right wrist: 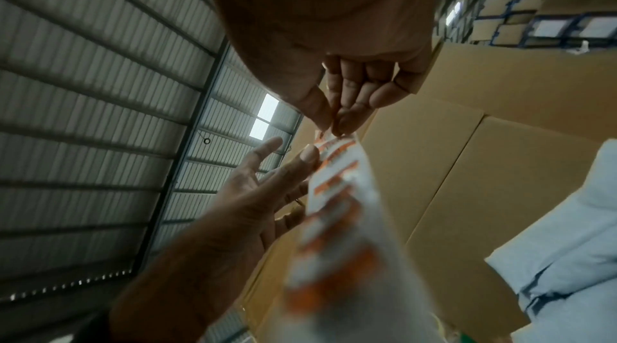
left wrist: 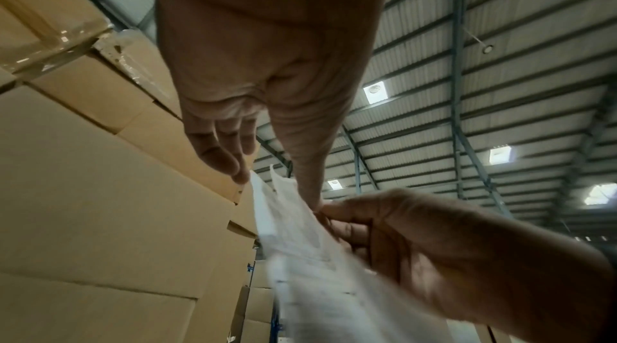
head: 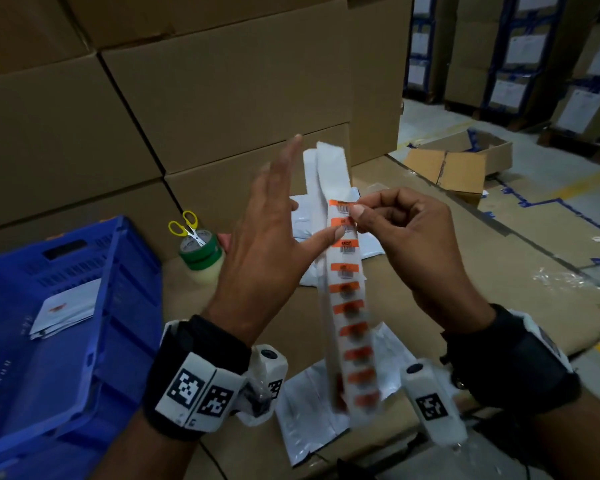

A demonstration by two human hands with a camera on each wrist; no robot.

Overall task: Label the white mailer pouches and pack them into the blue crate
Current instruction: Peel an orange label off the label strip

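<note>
A long white label strip (head: pixel 352 306) with several orange barcode labels hangs in the air over the work surface. My left hand (head: pixel 312 239) holds it near the top, thumb on the front and fingers behind, index finger pointing up. My right hand (head: pixel 357 213) pinches the topmost orange label at its edge. White mailer pouches (head: pixel 303 216) lie behind the strip, and another pouch (head: pixel 309 410) lies nearer me. The blue crate (head: pixel 125 271) stands at the left with a pouch (head: pixel 63 311) inside. The right wrist view shows the pinch (right wrist: pixel 333 127) and the strip (right wrist: pixel 343 190).
Yellow-handled scissors (head: pixel 187 228) rest on stacked tape rolls (head: pixel 201 254) beside the crate. Tall cardboard boxes (head: pixel 187 98) wall off the back. An open carton (head: pixel 458 168) sits on the floor at right, with storage racks (head: pixel 534 64) beyond.
</note>
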